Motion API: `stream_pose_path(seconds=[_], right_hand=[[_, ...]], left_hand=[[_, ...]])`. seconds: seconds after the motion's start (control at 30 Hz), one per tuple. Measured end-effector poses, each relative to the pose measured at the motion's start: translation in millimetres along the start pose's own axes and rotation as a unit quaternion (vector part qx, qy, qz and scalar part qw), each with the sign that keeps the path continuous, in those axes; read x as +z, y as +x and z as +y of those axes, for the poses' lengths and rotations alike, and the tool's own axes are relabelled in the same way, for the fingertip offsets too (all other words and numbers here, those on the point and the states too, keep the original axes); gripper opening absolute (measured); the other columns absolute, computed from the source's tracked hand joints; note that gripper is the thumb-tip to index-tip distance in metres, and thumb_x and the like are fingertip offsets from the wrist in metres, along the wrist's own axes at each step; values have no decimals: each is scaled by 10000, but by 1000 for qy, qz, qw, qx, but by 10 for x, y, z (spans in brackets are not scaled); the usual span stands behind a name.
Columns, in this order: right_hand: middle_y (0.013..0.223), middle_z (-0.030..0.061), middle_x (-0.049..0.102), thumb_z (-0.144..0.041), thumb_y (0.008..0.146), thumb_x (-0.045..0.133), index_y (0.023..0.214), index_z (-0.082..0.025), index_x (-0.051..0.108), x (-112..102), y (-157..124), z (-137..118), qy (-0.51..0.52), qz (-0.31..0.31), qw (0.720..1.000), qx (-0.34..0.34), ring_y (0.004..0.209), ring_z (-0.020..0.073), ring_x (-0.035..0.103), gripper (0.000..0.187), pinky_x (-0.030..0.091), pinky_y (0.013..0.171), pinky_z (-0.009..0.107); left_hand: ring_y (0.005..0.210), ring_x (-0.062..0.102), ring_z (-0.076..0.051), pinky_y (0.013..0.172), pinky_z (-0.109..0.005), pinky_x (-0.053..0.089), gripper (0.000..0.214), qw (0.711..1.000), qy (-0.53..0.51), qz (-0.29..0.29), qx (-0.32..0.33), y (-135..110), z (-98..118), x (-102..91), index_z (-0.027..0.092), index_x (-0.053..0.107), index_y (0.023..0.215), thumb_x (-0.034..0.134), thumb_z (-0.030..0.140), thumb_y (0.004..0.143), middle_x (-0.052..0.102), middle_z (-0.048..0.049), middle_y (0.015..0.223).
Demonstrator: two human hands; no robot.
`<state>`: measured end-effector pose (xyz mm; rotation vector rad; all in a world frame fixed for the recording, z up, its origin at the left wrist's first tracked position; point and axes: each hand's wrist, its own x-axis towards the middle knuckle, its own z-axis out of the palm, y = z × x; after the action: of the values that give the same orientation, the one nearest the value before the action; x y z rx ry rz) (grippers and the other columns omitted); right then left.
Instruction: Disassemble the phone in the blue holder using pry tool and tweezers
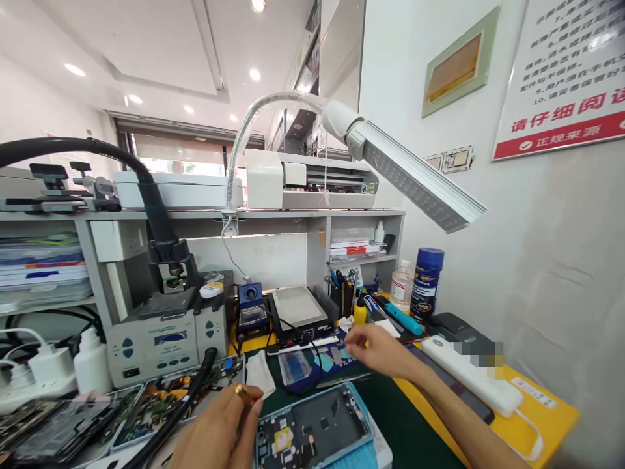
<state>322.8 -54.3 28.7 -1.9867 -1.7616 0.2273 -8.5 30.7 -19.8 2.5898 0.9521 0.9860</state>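
Note:
My left hand (219,430) sits at the bottom centre, fingers closed round a small brass-tipped tool (240,391), just left of an opened phone (312,430) whose inner boards show. My right hand (375,348) reaches forward over the green mat (405,423), fingers bent near small items beside the black heating plate (300,312). What those fingers touch or hold is too small to make out.
A rework station (166,339) with a black hose (185,404) stands at left, circuit boards (161,400) before it. A desk lamp (415,176) hangs overhead. A blue spray can (426,283), bottles, a tool cup and a white power strip (471,374) line the right side.

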Motion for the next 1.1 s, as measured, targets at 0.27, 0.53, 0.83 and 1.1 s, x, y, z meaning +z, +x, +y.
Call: stream_pose_path(seconds=[0.27,0.53,0.83,1.1], right_hand=[[1326,96,676,-341,1023,686,1326,-181,642,-89,546,331,-7,140,969,203,1091,274,709,345,612,907,474],[1340,102,670,-335,1019,692,1328,-185,641,34,764,375,-53,144,956,252,1111,275,703,347,606,920,479],[1329,109,674,-331,1014,701,1320,-173,645,124,772,458,-78,136,955,252,1103,273,706,349,607,915,472],[1281,84,691,-365,1027,674,1291,-177,655,-208,447,229,19,68,993,99,1053,264,714,325,612,884,456]], left_hand=[[968,746,-274,821,-390,574,264,999,-25,-23,-32,10,206,-111,225,650,1032,394,281,1072,749,-79,1033],[944,722,-273,817,-396,549,254,999,-29,-10,-34,15,219,-153,207,649,1035,399,242,1067,728,-83,1007],[949,703,-281,836,-421,527,246,998,-55,-14,-20,-18,233,-133,204,632,1045,396,268,1076,708,-102,1040],[932,704,-240,774,-355,528,234,994,-99,2,-41,-3,312,-180,209,649,1084,429,289,1087,716,-61,1023]])
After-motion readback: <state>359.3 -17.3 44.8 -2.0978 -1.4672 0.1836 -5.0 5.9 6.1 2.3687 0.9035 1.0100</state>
